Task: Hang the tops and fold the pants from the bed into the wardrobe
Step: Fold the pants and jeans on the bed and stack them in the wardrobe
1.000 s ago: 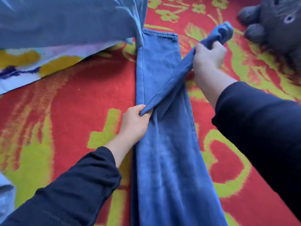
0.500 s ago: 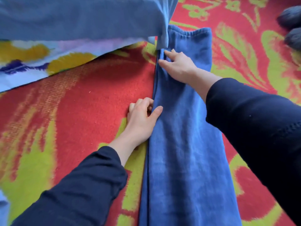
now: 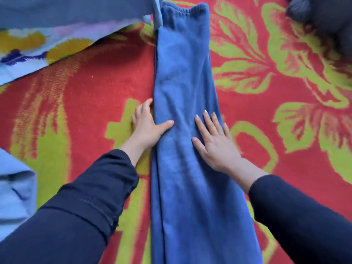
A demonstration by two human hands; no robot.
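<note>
- Lying as one long narrow strip, the blue pants (image 3: 182,92) run from the top centre of the frame down to the bottom edge, on the red and green blanket (image 3: 85,103). The gathered waistband is at the top.
- The left hand (image 3: 146,126) rests at the left edge of the pants, in the middle of the frame. Its thumb lies stretched on the blue fabric, and its fingers lie loosely along the edge on the blanket. It grasps nothing.
- The right hand (image 3: 215,141) lies flat on the pants near their right edge, with straight, spread fingers. The little finger reaches over the edge. This hand also grasps nothing.
- Both long edges of the pants look straight, with some soft wrinkles between the two hands.
- At the upper left, a corner of a grey-blue garment (image 3: 66,10) covers the upper left corner of the pants. Below it lies a patterned cloth (image 3: 38,46) in white, yellow and purple.
- A light blue garment (image 3: 15,191) lies at the lower left edge, well apart from the pants.
- A dark furry thing (image 3: 323,16) sits in the upper right corner, blurred.
- Bare blanket shows on both sides of the pants, wider on the right side.
</note>
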